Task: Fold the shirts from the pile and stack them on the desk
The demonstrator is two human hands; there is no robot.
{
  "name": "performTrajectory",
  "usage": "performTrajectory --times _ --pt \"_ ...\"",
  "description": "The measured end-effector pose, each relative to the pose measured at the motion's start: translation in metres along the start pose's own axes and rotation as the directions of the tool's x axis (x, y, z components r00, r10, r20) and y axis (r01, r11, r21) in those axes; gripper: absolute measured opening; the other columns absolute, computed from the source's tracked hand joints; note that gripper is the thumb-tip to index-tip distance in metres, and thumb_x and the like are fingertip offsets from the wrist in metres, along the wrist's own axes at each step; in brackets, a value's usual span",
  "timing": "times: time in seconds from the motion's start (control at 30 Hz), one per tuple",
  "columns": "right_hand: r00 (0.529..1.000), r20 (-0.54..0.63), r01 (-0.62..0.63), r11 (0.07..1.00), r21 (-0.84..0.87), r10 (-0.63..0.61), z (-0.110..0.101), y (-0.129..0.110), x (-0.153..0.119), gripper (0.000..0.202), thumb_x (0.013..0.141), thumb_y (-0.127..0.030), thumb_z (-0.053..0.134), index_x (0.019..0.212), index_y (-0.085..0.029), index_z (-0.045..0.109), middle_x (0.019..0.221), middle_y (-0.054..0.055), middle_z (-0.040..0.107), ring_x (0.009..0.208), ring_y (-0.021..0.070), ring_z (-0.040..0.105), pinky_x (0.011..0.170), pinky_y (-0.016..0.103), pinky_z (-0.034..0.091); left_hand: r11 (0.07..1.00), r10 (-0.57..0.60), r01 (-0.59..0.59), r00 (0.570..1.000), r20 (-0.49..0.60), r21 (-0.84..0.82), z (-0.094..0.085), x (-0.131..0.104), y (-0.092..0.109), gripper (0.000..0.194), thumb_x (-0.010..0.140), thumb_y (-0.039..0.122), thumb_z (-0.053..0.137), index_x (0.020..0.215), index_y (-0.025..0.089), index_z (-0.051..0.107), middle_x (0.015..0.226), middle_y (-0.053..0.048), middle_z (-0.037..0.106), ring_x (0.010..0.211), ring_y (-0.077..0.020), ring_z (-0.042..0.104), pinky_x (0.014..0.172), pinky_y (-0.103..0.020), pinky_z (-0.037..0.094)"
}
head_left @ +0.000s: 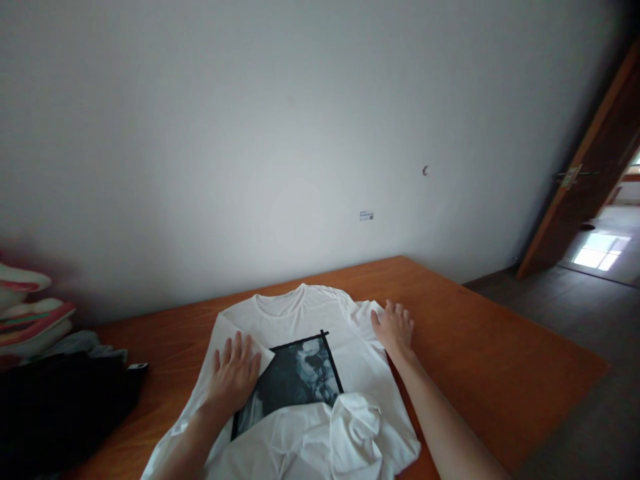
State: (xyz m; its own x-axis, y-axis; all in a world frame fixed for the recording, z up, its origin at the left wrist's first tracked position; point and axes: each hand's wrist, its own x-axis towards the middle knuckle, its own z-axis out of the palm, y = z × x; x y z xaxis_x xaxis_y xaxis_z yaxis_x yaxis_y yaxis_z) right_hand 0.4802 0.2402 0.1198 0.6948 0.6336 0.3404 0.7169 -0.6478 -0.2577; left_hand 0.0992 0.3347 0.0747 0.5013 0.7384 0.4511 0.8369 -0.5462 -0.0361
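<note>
The white shirt (pixel 300 373) lies beneath left hand (pixel 234 375) and against right hand (pixel 395 330).

An orange-brown wooden tabletop (pixel 500 353) is carrying the clothes, its grain showing faintly and its right part lying bare. A white T-shirt (pixel 367 370) is lying directly on it, its round neckline pointing toward the far edge, its dark framed print (pixel 300 373) facing up, and its lower part bunching over the print's near end. Well to the left, a black garment (pixel 60 413) is resting in a heap, with grey fabric (pixel 75 342) showing behind it. Striped folded textiles (pixel 35 327) are rising beyond; what they are resting on is staying hidden.
</note>
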Motion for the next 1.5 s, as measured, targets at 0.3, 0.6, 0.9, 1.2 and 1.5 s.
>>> performTrajectory --times 0.3,0.6,0.9,1.2,1.5 --pt "0.998 0.046 0.044 0.989 0.142 -0.051 0.016 0.008 0.002 0.017 0.094 -0.031 0.058 0.101 -0.019 0.067 0.116 0.016 0.063 0.112 0.032 0.057 0.086 0.038 0.042 0.918 0.033 -0.011 0.998 0.05 -0.397 -0.034 0.026 0.084 0.041 0.096 0.033 0.043 0.128 0.016 0.062 0.135 -0.015 0.065 0.126 -0.0276 0.061 0.108 -0.048 0.049" --pt "0.999 -0.049 0.038 0.821 0.569 -0.012 0.036 0.018 0.016 0.02 0.09 -0.024 0.047 0.109 -0.022 0.055 0.109 0.01 0.072 0.098 0.0251 0.068 0.085 0.036 0.05 0.708 0.248 -0.157 0.968 0.035 -0.688 -0.046 0.026 0.153 0.032 0.09 0.017 0.05 0.113 0.025 0.07 0.127 -0.01 0.068 0.119 -0.0251 0.063 0.106 -0.048 0.051" --pt "0.879 -0.18 0.369 0.388 0.845 -0.442 0.006 -0.01 -0.007 0.045 0.088 -0.038 0.06 0.13 -0.022 0.051 0.119 0.012 0.067 0.098 0.022 0.067 0.086 0.036 0.055 -0.104 -0.126 0.394 0.905 0.405 -0.913 -0.029 0.032 0.137 0.044 0.081 0.046 0.073 0.116 0.021 0.064 0.124 -0.013 0.069 0.111 -0.0274 0.068 0.102 -0.045 0.053" --pt "0.649 0.078 0.481 0.487 0.729 -0.757 -0.013 -0.005 -0.023 0.046 0.07 -0.051 0.085 0.101 -0.022 0.068 0.098 0.003 0.069 0.087 0.0187 0.065 0.075 0.028 0.049 -0.546 -0.103 0.536 0.72 0.686 -0.644 -0.042 0.04 0.135 0.045 0.079 0.018 0.073 0.123 0.018 0.065 0.105 -0.009 0.074 0.104 -0.0223 0.072 0.093 -0.031 0.056" --pt "0.725 0.138 0.472 0.632 0.615 -0.675 -0.009 -0.006 -0.017 0.036 0.103 -0.042 0.044 0.087 -0.02 0.068 0.08 0.004 0.072 0.072 0.0159 0.065 0.065 0.024 0.04 -0.441 -0.2 0.522 0.736 0.647 -0.73 -0.039 0.039 0.135 0.046 0.067 0.03 0.084 0.11 0.016 0.074 0.085 -0.006 0.075 0.086 -0.0166 0.07 0.079 -0.024 0.056"
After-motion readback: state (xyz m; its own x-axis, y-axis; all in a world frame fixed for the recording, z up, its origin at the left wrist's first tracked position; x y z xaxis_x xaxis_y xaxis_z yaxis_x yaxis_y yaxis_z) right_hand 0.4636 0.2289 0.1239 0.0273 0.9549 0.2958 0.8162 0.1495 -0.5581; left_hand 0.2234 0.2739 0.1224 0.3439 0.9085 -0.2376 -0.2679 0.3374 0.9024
